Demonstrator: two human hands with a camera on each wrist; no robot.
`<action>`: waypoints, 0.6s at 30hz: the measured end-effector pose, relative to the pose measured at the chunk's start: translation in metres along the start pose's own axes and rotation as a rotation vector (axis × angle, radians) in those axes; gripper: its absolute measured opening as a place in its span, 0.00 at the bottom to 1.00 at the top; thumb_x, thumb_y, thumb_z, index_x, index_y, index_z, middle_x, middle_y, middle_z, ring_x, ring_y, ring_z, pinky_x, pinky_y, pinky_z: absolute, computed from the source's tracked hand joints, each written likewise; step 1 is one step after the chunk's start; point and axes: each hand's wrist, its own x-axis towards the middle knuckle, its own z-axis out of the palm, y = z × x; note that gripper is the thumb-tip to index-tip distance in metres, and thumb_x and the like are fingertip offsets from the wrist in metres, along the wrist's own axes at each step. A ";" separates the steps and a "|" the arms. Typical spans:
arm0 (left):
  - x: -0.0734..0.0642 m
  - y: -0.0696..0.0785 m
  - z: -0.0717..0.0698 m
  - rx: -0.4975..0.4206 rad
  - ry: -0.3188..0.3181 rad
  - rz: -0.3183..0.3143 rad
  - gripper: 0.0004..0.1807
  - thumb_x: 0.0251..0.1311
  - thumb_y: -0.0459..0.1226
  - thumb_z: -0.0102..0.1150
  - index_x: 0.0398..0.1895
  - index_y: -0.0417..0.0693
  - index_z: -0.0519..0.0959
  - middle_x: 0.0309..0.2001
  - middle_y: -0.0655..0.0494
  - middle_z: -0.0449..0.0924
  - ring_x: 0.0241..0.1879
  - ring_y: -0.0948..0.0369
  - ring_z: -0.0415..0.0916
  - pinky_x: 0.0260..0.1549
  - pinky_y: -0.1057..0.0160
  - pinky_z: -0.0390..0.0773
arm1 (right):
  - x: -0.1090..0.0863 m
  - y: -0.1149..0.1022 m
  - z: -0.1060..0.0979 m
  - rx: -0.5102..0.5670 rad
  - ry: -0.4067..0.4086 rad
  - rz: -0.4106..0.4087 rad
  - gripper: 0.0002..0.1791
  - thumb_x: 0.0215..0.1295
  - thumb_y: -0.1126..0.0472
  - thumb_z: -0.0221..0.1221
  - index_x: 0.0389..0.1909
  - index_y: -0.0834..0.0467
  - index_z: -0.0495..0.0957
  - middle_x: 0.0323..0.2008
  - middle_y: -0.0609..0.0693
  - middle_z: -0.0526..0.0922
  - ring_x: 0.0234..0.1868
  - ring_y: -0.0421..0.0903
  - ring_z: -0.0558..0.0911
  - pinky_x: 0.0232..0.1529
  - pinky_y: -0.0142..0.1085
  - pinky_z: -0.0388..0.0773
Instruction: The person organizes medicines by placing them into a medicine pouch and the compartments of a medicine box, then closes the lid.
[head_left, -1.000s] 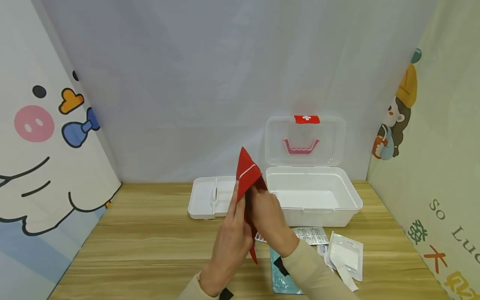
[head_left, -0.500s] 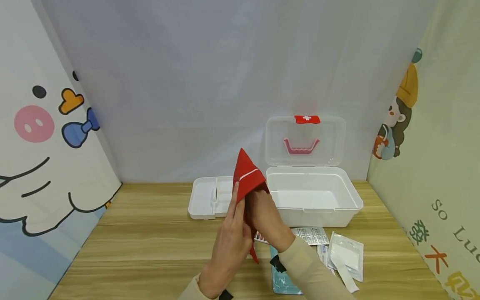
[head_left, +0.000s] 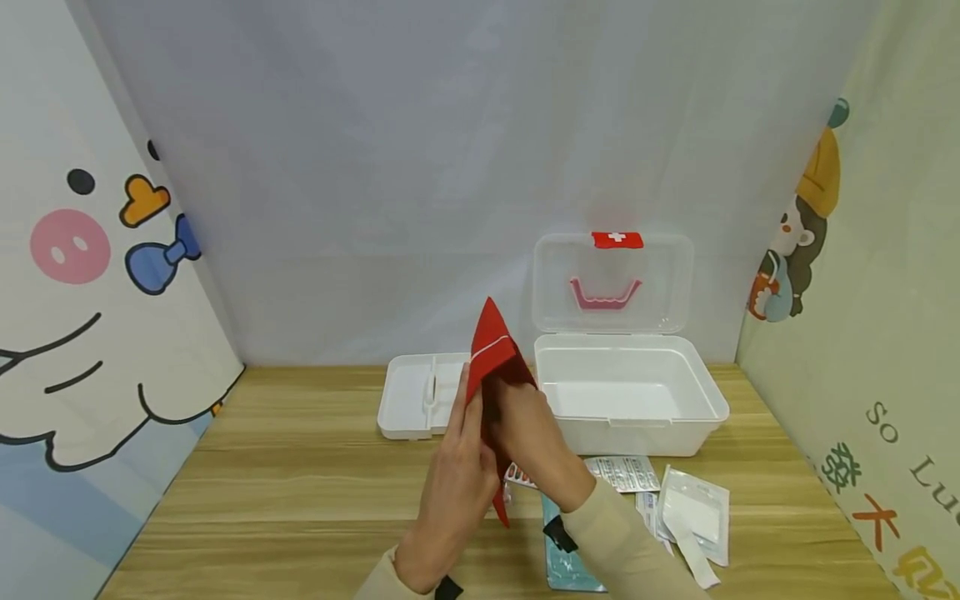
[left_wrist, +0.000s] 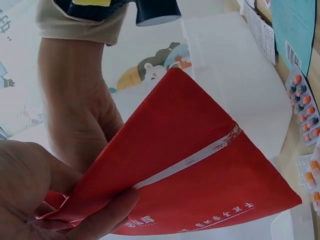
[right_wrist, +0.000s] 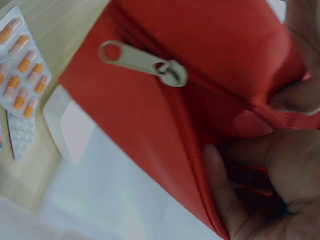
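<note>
In the head view my left hand (head_left: 453, 483) holds a red zip pouch (head_left: 491, 346) on edge above the table, its pointed corner upward. The left wrist view shows the thumb and fingers pinching the pouch (left_wrist: 200, 160), which has a white stripe and printed lettering. The zip runs open. A metal zip pull (right_wrist: 142, 62) hangs at one end of it in the right wrist view. My right hand (head_left: 528, 425) reaches into the pouch's mouth. Its fingers (right_wrist: 220, 185) are bent there, and the tips and anything they may touch are hidden inside.
A white box (head_left: 637, 437) with its clear lid (head_left: 611, 267) raised stands behind, beside a white tray (head_left: 405, 404). Near my right forearm lie a blister pack (head_left: 622, 472), a teal packet (head_left: 570, 567) and a clear packet (head_left: 705, 517). Capsule blisters (left_wrist: 303, 107) show under the pouch.
The pouch's mouth spread a little wider, then narrowed again. My left hand has shifted slightly left; my right hand stays inside the pouch throughout.
</note>
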 end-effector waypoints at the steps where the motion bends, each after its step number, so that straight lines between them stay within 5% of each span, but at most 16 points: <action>1: 0.000 -0.001 0.000 -0.002 -0.001 -0.003 0.52 0.48 0.17 0.56 0.78 0.49 0.50 0.79 0.53 0.47 0.42 0.55 0.77 0.29 0.70 0.77 | 0.000 -0.001 -0.001 0.001 0.007 -0.006 0.13 0.62 0.61 0.63 0.47 0.58 0.79 0.36 0.56 0.86 0.33 0.53 0.86 0.38 0.48 0.85; 10: 0.001 -0.007 -0.003 -0.011 0.030 -0.003 0.53 0.47 0.16 0.56 0.78 0.49 0.50 0.78 0.51 0.50 0.57 0.51 0.77 0.41 0.62 0.83 | -0.003 -0.016 -0.014 0.020 0.114 -0.069 0.05 0.63 0.62 0.62 0.38 0.57 0.81 0.30 0.54 0.87 0.28 0.49 0.85 0.31 0.42 0.85; 18: -0.001 -0.020 -0.010 -0.005 0.030 -0.029 0.53 0.48 0.16 0.56 0.78 0.51 0.50 0.79 0.52 0.48 0.50 0.52 0.80 0.35 0.65 0.83 | -0.012 -0.011 -0.026 0.003 0.334 -0.154 0.06 0.60 0.63 0.61 0.37 0.58 0.83 0.29 0.49 0.87 0.23 0.41 0.83 0.24 0.33 0.80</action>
